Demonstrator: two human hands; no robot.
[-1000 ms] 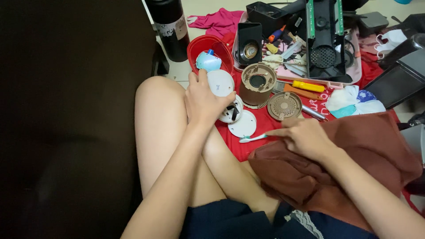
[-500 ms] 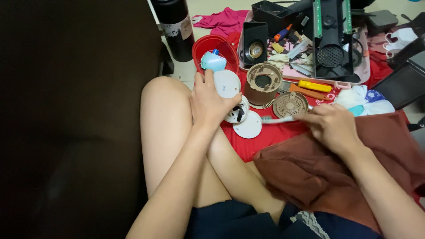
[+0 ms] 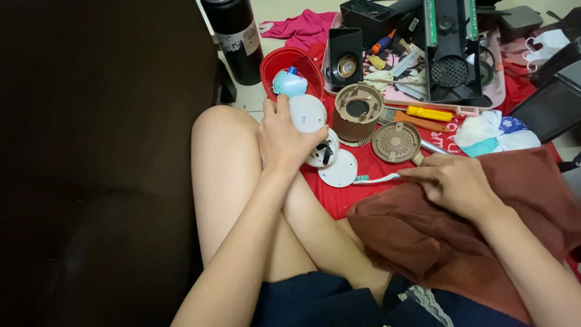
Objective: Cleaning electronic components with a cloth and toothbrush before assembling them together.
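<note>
My left hand (image 3: 283,140) rests over my bent knee and grips a round white plastic part (image 3: 307,113); a second white piece with a dark opening (image 3: 324,151) lies under its fingers. My right hand (image 3: 451,181) lies on a brown cloth (image 3: 460,236) over my other leg and pinches the handle of a white toothbrush (image 3: 375,178), whose bristled end points left toward a flat white disc (image 3: 339,169) on the red mat (image 3: 375,194).
A tan cylindrical housing (image 3: 358,113) and a tan perforated lid (image 3: 396,142) sit beyond the disc. A red bowl (image 3: 284,63) holds a pale blue part. A black bottle (image 3: 236,36), a tray of tools (image 3: 411,66), a yellow-handled screwdriver (image 3: 430,113) and black casings stand behind. Dark furniture fills the left.
My right hand with the toothbrush has shifted a little across the cloth; the view has dropped slightly. My left hand keeps its hold on the white part.
</note>
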